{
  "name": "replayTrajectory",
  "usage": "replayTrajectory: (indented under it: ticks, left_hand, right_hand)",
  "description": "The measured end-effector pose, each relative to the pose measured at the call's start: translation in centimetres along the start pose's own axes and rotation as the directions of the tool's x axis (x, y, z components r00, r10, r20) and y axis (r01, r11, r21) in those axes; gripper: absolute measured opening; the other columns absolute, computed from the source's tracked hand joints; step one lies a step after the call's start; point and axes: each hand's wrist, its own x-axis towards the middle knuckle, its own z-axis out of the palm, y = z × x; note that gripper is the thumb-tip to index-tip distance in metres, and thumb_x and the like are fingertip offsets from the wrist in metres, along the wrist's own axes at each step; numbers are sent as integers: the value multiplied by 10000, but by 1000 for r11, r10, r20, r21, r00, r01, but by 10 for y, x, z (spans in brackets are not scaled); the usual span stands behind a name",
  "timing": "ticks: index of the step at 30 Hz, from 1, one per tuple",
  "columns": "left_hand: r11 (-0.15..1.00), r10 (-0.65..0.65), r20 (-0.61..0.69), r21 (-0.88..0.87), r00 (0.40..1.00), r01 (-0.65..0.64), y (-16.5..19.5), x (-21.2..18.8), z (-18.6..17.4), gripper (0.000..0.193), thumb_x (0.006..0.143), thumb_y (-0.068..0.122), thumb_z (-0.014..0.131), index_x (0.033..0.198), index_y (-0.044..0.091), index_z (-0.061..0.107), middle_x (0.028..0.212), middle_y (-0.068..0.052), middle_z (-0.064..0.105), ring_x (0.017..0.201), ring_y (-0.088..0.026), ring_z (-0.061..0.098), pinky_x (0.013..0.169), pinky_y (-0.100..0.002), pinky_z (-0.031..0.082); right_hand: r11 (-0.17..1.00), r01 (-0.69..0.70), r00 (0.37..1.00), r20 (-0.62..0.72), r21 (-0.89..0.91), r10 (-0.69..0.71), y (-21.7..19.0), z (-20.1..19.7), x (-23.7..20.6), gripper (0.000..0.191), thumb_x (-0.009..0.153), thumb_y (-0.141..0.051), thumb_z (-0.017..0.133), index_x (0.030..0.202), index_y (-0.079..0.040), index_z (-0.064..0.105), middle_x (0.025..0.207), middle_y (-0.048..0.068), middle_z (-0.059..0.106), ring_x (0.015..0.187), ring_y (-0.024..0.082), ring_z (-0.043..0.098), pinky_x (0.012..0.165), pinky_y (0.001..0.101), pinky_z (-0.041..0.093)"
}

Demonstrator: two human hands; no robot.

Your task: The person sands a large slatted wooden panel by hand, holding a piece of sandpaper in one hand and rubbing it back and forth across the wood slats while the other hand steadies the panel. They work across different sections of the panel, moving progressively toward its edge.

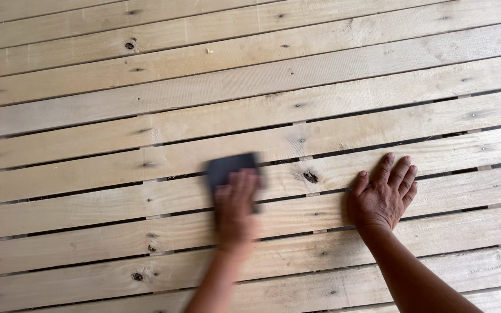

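Small pale wood chip (209, 50) on upper plank, well apart from work; dark gaps betw slats.

Pale, unfinished wooden slats (297, 75) fill the whole view, running nearly level with a slight upward tilt to the right and parted by narrow dark gaps. Dark knots (311, 177) and small nail heads dot the boards under soft, even daylight.

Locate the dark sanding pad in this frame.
In the head view, the dark sanding pad lies left of centre on the wooden slats, under the blurred left hand's fingers, left of a dark knot.
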Motion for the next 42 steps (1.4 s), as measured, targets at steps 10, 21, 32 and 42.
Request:
replayTrajectory:
  ticks: [10,21,32,42]
  left_hand:
    - [981,-102,-19,-168,995,98,102,-10,65,610,936,-77,462,1515,114,483,1617,-97,429,1538,-285,307,1253,-546,166]
    - [916,-309,-218,193,926,351,-23,-32,-25,717,734,-55,579,1440,63,555,1578,-149,459,1494,-335,362,1141,-609,262]
    - [987,-40,-240,144,970,76,35,-23,30,768,743,-154,577,1471,87,555,1526,-126,569,1442,-297,488,1100,-505,395]
    - [880,-450,-210,58,868,471,74,17,56,359,1007,93,502,1333,178,626,958,-84,568,987,-296,528,931,-439,451]
  right_hand:
    - [1000,-15,1000,27,25,14,-4,-2,0,785,1004,-522,283,1648,-97,139,1718,204,10,1586,366,-34,1251,501,-47]
    - [998,-3,998,63,57,-1,-6,2,6,799,999,-497,290,1643,-62,105,1709,219,-30,1572,380,-79,1242,512,-63]
    - [993,69,991,108,95,-79,-3,8,7,753,1008,-498,284,1651,-135,138,1716,193,-28,1574,395,-100,1240,537,-66]
    - [993,96,990,99,70,-103,-5,11,6,731,1020,-463,292,1649,-124,136,1710,205,-38,1565,395,-104,1230,544,-69]
